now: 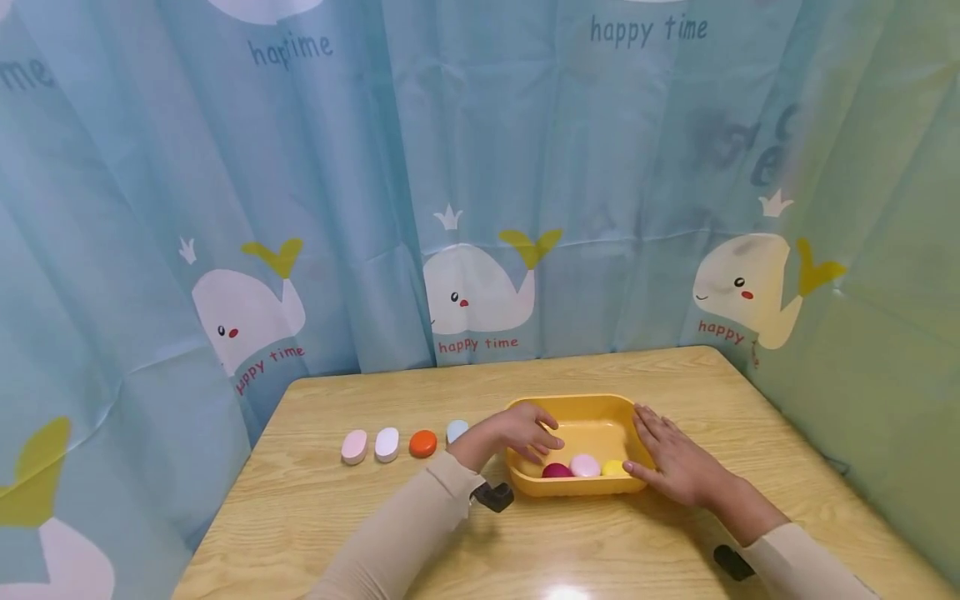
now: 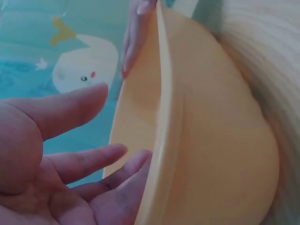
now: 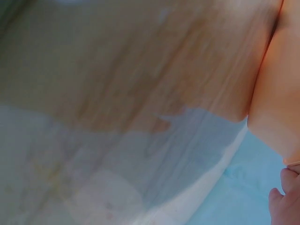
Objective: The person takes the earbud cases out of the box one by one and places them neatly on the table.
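A yellow tray [image 1: 577,486] stands on the table with small rounded pieces along its near side: a dark red one [image 1: 557,471], a pale pink one [image 1: 585,465] and a yellow one [image 1: 614,468]. My left hand [image 1: 527,430] reaches over the left rim, fingers loosely bent and spread above the inside. Between its thumb and fingers [image 2: 89,161] nothing shows in the left wrist view; part of the tray's left end is hidden. My right hand [image 1: 675,458] lies with straight fingers against the right rim.
Left of the tray, a row of rounded pieces lies on the wooden table [image 1: 300,517]: pink [image 1: 354,447], white [image 1: 387,445], orange-red [image 1: 423,443] and light blue [image 1: 457,430], the last partly behind the left forearm. A blue whale-print curtain [image 1: 480,167] hangs behind the table.
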The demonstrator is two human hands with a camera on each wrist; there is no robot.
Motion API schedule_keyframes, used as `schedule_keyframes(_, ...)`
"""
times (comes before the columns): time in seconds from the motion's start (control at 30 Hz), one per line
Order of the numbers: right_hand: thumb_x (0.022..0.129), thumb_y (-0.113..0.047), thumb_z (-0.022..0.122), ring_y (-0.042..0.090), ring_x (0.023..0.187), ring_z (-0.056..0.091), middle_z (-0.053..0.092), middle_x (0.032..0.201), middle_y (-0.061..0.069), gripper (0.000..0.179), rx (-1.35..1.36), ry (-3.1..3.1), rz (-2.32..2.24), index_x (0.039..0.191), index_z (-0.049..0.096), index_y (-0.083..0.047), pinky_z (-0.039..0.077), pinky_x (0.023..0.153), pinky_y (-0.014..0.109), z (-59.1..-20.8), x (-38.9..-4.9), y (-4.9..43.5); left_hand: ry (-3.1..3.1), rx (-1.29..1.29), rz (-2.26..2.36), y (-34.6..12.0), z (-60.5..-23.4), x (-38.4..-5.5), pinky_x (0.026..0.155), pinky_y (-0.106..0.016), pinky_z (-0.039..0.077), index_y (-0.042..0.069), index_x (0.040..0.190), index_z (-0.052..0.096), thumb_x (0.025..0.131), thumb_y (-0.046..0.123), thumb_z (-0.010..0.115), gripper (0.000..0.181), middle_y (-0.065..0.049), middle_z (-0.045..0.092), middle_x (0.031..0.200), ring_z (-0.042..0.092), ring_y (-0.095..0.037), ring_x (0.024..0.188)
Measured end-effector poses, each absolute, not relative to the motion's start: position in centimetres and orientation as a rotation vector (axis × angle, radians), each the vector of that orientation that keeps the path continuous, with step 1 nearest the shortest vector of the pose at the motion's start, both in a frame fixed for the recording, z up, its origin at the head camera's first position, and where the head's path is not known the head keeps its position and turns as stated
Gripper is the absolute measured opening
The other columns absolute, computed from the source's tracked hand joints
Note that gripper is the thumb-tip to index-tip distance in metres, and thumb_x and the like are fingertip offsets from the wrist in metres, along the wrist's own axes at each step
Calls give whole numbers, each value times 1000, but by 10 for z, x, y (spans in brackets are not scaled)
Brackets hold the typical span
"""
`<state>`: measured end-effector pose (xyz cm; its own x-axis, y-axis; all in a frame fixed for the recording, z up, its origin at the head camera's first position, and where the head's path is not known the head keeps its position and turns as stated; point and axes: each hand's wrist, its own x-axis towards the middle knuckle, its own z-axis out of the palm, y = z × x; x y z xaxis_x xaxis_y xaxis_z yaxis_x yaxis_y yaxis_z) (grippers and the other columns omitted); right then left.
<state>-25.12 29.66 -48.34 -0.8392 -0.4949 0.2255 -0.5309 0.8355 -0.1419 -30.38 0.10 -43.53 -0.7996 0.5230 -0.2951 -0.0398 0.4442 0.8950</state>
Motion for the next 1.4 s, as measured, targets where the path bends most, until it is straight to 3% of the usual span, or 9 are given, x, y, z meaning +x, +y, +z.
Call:
schedule_keyframes(0.23,97,-52,50,40,142,21,20,155,25,83,789,-2840,298,146,29,12,19,113,55,-485,-253,297,2271,460,1219,14,-442,-298,65,-36,59,-6,119,60,86,11,75,40,-7,62,86,65,-23,73)
schedule_keyframes(0.43,97,-52,50,41,142,21,20,155,25,82,798,-2827,291,146,30,12,19,114,54,-486,-253,297,2355,442,1110,18,-442,-291,58,-35,57,-3,121,61,85,14,76,42,-9,54,72,49,-20,57)
schedule_keyframes(0.67,97,-51,51,40,142,21,20,156,25,83,802,-2826,287,146,29,12,20,113,56,-485,-253,297,2443,426,986,23,-444,-288,57,-31,55,-2,123,60,83,20,79,50,-8,55,78,53,-20,60)
schedule_keyframes(0.87,97,-51,51,41,142,20,19,156,25,83,803,-2834,295,146,29,12,21,111,58,-484,-252,297,2519,435,894,28,-448,-288,54,-27,47,2,129,57,80,27,81,61,-4,53,84,46,-16,58)
schedule_keyframes(1.07,97,-51,50,41,142,20,19,156,25,82,806,-2834,293,146,29,12,21,112,56,-484,-252,297,2543,463,862,30,-450,-289,53,-22,40,4,133,56,77,24,84,66,-3,57,98,46,-13,64)
schedule_keyframes(1.27,97,-51,51,41,141,21,20,156,25,82,803,-2827,289,146,29,12,22,112,57,-484,-253,298,2559,552,760,32,-450,-291,58,-21,39,4,136,55,77,17,82,66,-4,58,106,47,-12,70)
schedule_keyframes(1.4,97,-52,51,42,141,21,20,156,25,83,793,-2838,290,146,30,12,22,111,58,-485,-253,298,2599,598,664,33,-451,-290,68,-20,41,7,137,54,77,15,81,66,-4,60,116,49,-13,82)
